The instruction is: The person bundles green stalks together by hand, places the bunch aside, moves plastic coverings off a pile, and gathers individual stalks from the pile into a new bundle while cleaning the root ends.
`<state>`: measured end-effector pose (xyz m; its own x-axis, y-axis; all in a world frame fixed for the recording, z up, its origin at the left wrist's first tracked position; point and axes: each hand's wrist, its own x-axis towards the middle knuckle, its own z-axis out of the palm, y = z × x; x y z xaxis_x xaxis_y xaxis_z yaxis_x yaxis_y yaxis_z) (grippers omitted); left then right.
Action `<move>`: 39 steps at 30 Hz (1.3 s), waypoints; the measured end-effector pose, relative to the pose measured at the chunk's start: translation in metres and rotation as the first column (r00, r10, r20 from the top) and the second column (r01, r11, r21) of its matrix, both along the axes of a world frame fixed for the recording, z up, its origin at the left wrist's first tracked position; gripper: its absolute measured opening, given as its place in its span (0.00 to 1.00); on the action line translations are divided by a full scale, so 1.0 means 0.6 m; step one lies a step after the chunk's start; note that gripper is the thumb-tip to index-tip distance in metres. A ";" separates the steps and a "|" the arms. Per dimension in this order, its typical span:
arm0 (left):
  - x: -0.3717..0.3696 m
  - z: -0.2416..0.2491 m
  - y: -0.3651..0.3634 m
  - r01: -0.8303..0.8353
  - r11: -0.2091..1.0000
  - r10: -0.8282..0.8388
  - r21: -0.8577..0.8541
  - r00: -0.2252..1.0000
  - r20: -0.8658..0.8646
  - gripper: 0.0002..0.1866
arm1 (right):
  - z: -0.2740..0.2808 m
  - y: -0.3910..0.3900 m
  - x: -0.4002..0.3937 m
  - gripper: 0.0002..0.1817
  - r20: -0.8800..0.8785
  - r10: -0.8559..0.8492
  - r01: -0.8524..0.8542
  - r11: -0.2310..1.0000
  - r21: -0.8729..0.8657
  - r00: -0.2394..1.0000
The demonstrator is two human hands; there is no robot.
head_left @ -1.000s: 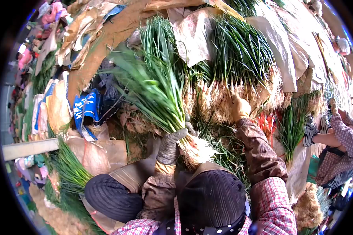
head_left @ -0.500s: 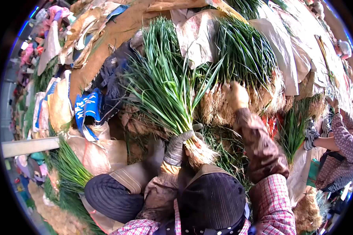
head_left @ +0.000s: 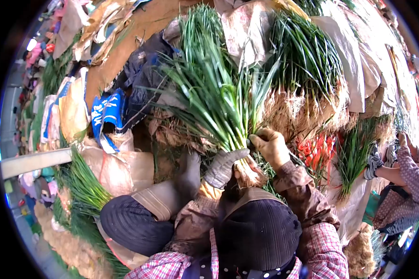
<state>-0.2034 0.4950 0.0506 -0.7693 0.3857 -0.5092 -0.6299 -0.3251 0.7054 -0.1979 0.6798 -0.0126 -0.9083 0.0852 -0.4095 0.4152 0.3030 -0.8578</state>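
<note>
My left hand, in a grey glove, is closed around a bundle of green onions just above its roots. The long leaves fan up and away from me. My right hand, in a pale yellowish covering, pinches at the right side of the bundle's stems, where a few green onion stalks meet its fingertips. What exactly lies between those fingers is partly hidden. Beyond it lies a pile of green onions with pale, tangled roots toward me.
A blue printed bag and dark cloth lie ahead to the left. More green onions are at my left by a pale bar. Red strings lie to the right. Another person sits at far right.
My right hand has come back from the roots of the far pile to the bundle's stems. My left hand still grips the bundle; the view has shifted slightly.
</note>
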 end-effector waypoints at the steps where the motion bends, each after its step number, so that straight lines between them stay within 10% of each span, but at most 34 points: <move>1: 0.005 -0.017 0.004 0.016 1.000 -0.016 -0.004 1.000 -0.002 0.20 | 0.003 -0.015 0.011 0.15 -0.007 0.001 -0.001 0.999 0.048 1.000; 3: 0.012 -0.070 0.000 0.006 1.000 -0.006 0.028 1.000 -0.003 0.14 | -0.008 -0.025 0.005 0.14 0.018 -0.216 0.211 0.927 -0.310 0.976; 10: 0.007 -0.063 -0.003 -0.078 0.986 0.066 0.144 0.994 0.088 0.17 | -0.033 -0.032 0.014 0.09 0.068 -0.195 0.206 0.902 -0.380 0.978; 13: 0.007 -0.074 -0.005 -0.089 0.969 0.064 0.229 0.991 0.115 0.17 | -0.046 -0.014 0.002 0.11 0.383 -0.420 0.560 0.715 -0.419 0.823; 24: -0.001 -0.014 -0.007 -0.122 0.946 0.054 0.300 0.973 0.224 0.19 | 0.001 -0.043 -0.041 0.08 0.257 -0.093 0.272 0.414 -0.869 0.962; 26: 0.004 -0.017 -0.007 -0.166 0.940 0.092 0.299 0.965 0.247 0.20 | -0.006 -0.047 -0.044 0.05 0.168 -0.207 0.267 0.743 -0.613 0.964; 28: 0.001 -0.006 -0.011 -0.151 0.936 0.066 0.319 0.963 0.263 0.21 | -0.024 -0.067 -0.042 0.06 0.176 -0.293 0.338 0.718 -0.608 0.940; 29: 0.003 -0.003 -0.014 -0.153 0.932 0.072 0.328 0.966 0.247 0.21 | -0.014 -0.071 -0.039 0.08 0.382 -0.350 0.501 0.374 -0.780 0.855; 30: 0.004 -0.002 -0.017 -0.156 0.928 0.080 0.338 0.970 0.229 0.21 | -0.025 -0.073 -0.036 0.10 0.229 -0.349 0.400 0.577 -0.712 0.909; 33: 0.012 -0.025 -0.023 -0.137 0.908 0.071 0.396 0.982 0.176 0.22 | 0.002 -0.072 -0.032 0.09 -0.332 -0.007 0.066 0.984 0.166 0.943; 34: 0.014 -0.029 -0.021 -0.140 0.892 0.109 0.429 0.989 0.098 0.22 | 0.029 -0.069 -0.040 0.05 -0.259 0.118 0.022 0.876 0.481 0.959; 39: -0.009 0.052 -0.020 -0.119 0.737 0.152 0.665 0.988 0.009 0.28 | -0.083 0.000 -0.018 0.16 -0.083 0.379 -0.272 0.784 0.559 0.922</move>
